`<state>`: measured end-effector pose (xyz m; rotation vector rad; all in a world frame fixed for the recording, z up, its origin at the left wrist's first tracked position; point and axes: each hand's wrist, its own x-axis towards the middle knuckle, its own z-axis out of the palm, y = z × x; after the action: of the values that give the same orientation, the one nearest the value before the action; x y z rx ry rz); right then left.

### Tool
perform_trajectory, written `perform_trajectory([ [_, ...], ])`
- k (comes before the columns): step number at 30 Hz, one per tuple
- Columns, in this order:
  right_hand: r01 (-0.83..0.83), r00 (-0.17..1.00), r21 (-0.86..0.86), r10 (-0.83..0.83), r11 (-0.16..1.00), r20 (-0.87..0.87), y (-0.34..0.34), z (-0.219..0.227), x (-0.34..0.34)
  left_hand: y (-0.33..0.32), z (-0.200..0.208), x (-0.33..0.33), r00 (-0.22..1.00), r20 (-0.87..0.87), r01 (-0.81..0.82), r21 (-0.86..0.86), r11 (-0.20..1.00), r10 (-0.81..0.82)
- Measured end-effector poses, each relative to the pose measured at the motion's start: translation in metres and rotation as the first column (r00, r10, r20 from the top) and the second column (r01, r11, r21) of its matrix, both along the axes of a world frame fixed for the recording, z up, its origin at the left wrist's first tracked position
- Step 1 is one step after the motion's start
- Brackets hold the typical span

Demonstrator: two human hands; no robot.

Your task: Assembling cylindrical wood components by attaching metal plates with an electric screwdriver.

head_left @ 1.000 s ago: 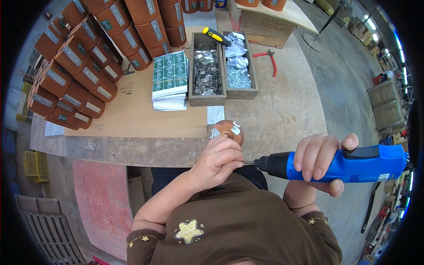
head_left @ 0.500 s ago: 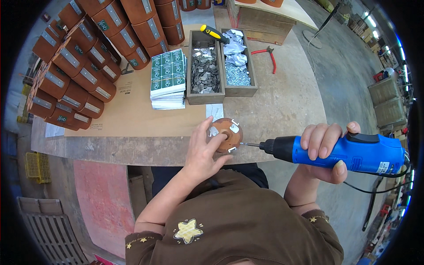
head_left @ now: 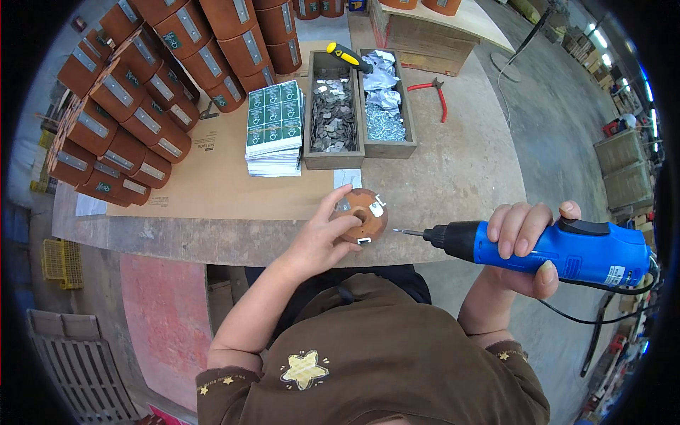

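Observation:
At the table's near edge my left hand (head_left: 316,244) grips a round reddish-brown clay pot (head_left: 370,228), its fingers at the rim and by the centre hole. Small metal clips (head_left: 376,208) sit on the pot's upturned face. My right hand (head_left: 525,232) is wrapped round a blue electric screwdriver (head_left: 567,249) with a black nose, held level. Its thin bit (head_left: 408,231) points left at the pot's side, with a small gap between them. A tiny bright piece seems to sit at the bit's tip, too small to make out.
Stacked clay pots (head_left: 131,113) with metal strips fill the left side. Behind my left hand are a pile of green-and-white printed cards (head_left: 275,131), a wooden box of flat metal pieces (head_left: 333,117) and one of screws (head_left: 384,124). A yellow-black-handled tool (head_left: 345,54) lies across them; red-handled pliers (head_left: 443,106) lie right.
The clay pot has turned a little in my left hand and shifted slightly left. The screwdriver has drawn slightly right, so the gap between bit and pot is wider.

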<state>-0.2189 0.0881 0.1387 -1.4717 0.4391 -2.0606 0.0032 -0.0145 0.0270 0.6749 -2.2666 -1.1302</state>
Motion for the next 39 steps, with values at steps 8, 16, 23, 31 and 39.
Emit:
perform_trajectory([
  [8,0.032,0.999,-0.01,-0.032,0.999,0.011,0.003,-0.003,-0.005,-0.019,0.009,0.004,0.991,0.045,0.126,-0.027,0.992,-0.125],
  [16,0.074,0.997,-0.013,-0.073,0.997,0.028,0.009,-0.002,-0.006,-0.115,0.036,-0.03,0.98,0.085,-0.173,-0.093,0.981,0.181],
  [23,0.125,0.992,-0.022,-0.126,0.992,-0.027,0.02,0.002,-0.011,-0.164,0.0,-0.07,0.665,0.608,0.024,-0.597,0.802,0.433],
  [31,0.132,0.991,-0.004,-0.132,0.991,0.034,0.022,-0.003,-0.014,-0.174,-0.004,-0.078,0.603,0.696,0.132,-0.568,0.812,0.389],
  [39,0.128,0.991,0.014,-0.128,0.992,0.027,0.023,-0.002,-0.01,-0.172,0.007,-0.08,0.564,0.754,0.198,-0.521,0.83,0.338],
])
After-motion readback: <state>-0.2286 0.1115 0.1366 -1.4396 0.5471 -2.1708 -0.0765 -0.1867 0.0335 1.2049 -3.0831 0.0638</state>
